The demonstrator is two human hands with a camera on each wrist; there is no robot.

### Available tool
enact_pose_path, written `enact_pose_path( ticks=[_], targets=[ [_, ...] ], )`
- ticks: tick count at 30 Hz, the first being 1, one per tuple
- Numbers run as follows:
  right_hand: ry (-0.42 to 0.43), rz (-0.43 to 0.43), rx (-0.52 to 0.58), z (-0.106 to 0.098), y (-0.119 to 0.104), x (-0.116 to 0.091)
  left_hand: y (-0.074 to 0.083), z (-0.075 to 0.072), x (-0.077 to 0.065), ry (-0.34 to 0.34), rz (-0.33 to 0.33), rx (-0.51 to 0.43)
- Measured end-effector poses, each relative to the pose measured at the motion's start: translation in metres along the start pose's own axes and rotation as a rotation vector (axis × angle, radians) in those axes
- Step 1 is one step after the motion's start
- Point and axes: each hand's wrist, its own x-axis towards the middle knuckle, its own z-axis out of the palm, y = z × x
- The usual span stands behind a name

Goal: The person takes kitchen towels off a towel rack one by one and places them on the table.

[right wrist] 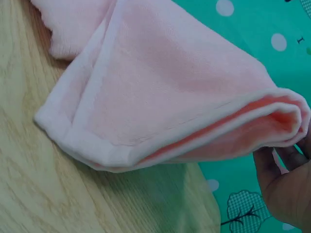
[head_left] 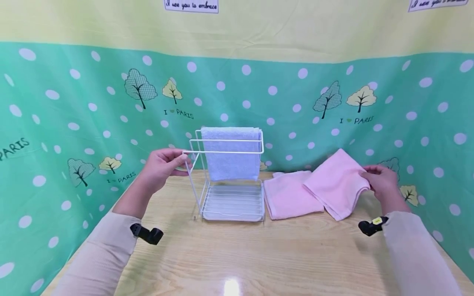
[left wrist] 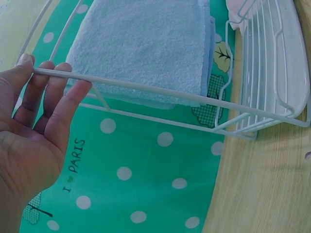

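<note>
A white wire rack (head_left: 226, 152) stands on the table with a light blue towel (head_left: 231, 160) hung over its rear bar. My left hand (head_left: 159, 166) grips the rack's top left corner; in the left wrist view the thumb and fingers (left wrist: 68, 111) curl round the white wire. At the right, my right hand (head_left: 383, 181) pinches the edge of a folded pink towel (head_left: 335, 185), which hangs raised and tilted. Its folded layers show in the right wrist view, where the fingertips are partly hidden behind the cloth. Another folded pink towel (head_left: 290, 197) lies flat beside the rack, partly covered.
A white tray (head_left: 233, 215) sits at the bottom of the rack under the wires. Behind everything hangs a green and yellow patterned curtain (head_left: 237, 90), close to the rack and towels. The wooden table (head_left: 281, 259) stretches forward from there.
</note>
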Motion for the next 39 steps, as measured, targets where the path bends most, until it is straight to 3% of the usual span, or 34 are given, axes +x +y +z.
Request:
enact_pose_path(
  ticks=[10,25,33,36,39],
  targets=[
    [-0.009,-0.035,-0.245,-0.019,0.026,0.003,0.0,-0.002,0.001,-0.005,0.02,0.004],
    [0.008,0.038,-0.212,-0.026,0.055,0.003,0.0,-0.001,0.0,0.006,0.007,0.017],
    [-0.024,0.043,-0.285,-0.029,0.07,-0.003,-0.003,-0.001,-0.003,0.006,0.008,0.007],
    [-0.014,0.0,-0.359,-0.028,0.07,-0.008,-0.003,-0.001,-0.002,0.005,0.015,0.01],
    [-0.026,-0.109,-0.519,-0.023,0.066,-0.015,-0.002,-0.001,-0.001,0.0,0.02,0.016]
  ],
)
